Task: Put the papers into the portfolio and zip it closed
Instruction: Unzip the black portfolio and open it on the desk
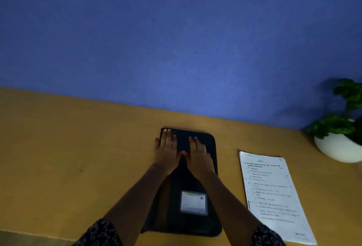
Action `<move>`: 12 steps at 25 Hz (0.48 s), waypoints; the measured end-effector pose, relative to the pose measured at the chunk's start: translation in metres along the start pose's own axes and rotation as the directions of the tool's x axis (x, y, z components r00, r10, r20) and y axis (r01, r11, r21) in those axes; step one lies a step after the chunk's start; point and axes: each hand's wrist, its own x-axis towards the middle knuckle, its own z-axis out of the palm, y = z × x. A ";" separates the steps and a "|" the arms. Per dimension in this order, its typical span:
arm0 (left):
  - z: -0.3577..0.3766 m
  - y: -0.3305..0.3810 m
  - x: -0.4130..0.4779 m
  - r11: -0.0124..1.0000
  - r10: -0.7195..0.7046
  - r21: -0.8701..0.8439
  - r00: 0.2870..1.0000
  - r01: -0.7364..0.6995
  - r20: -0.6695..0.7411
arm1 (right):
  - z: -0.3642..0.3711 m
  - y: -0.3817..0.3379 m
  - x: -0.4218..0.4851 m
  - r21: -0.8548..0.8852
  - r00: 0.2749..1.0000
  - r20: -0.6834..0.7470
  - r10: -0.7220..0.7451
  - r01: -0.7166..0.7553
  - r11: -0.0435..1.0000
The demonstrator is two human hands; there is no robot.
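Observation:
A black portfolio [203, 224] lies flat and lengthwise on the wooden desk [78, 157], with a small white label card [194, 203] on its cover. My left hand [166, 147] rests palm down on its far left corner, fingers spread. My right hand [197, 153] lies flat beside it on the far end, thumbs nearly touching. A stack of printed papers [274, 194] sits on the desk to the right of the portfolio, apart from it. The zip is not visible.
A white pot with a green plant [337, 143] stands at the far right, just beyond the papers. A blue wall [176, 40] rises behind the desk. The desk's front edge runs along the bottom left.

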 end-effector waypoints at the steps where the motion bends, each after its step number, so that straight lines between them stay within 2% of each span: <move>1: 0.005 -0.005 0.007 1.000 -0.001 0.008 1.000 0.001 0.025 | 0.003 -0.003 0.008 0.000 1.000 0.028 0.013 -0.013 1.000; 7: 0.021 -0.038 0.053 0.999 0.018 -0.033 0.994 -0.014 0.107 | 0.022 -0.016 0.064 -0.047 0.989 0.138 0.052 -0.046 0.998; 12: 0.033 -0.069 0.098 1.000 -0.002 -0.029 0.995 0.004 0.095 | 0.035 -0.032 0.124 0.114 0.978 0.103 0.182 -0.193 0.974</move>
